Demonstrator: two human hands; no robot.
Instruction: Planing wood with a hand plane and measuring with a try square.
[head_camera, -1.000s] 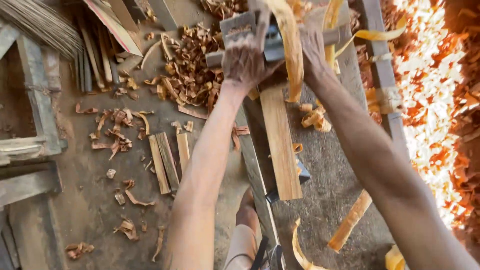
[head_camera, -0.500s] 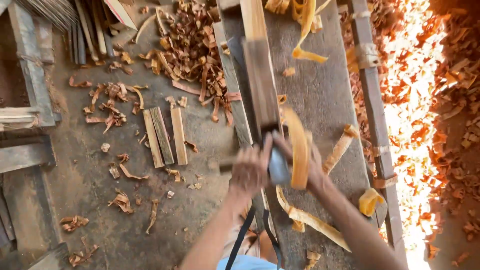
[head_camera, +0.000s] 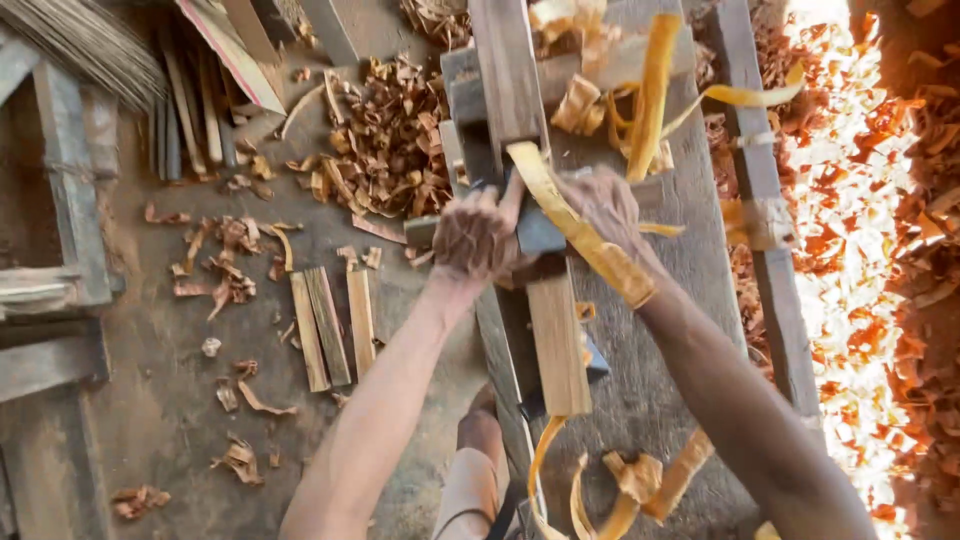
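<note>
The workbench (head_camera: 650, 400) carries a long board (head_camera: 545, 300) lying lengthwise. On the board sits my plane (head_camera: 535, 225): my left hand (head_camera: 475, 238) is clenched around its left handle, my right hand (head_camera: 605, 205) wrapped over its right side. A yellow shaving (head_camera: 580, 235) curls out between them.

From my feed, hard daylight comes in from three o'clock, blowing out the heap of wood shavings (head_camera: 850, 230) there to near-white glare with no detail left. Toward nine o'clock the floor (head_camera: 160, 400) sits in even, dull shade, readable but flat. My left hand (head_camera: 475, 238) and right hand (head_camera: 605, 205) are slightly smeared by motion, as is the long curl of shaving (head_camera: 580, 230). Corners at seven and eleven o'clock look soft and a little stretched.
</note>
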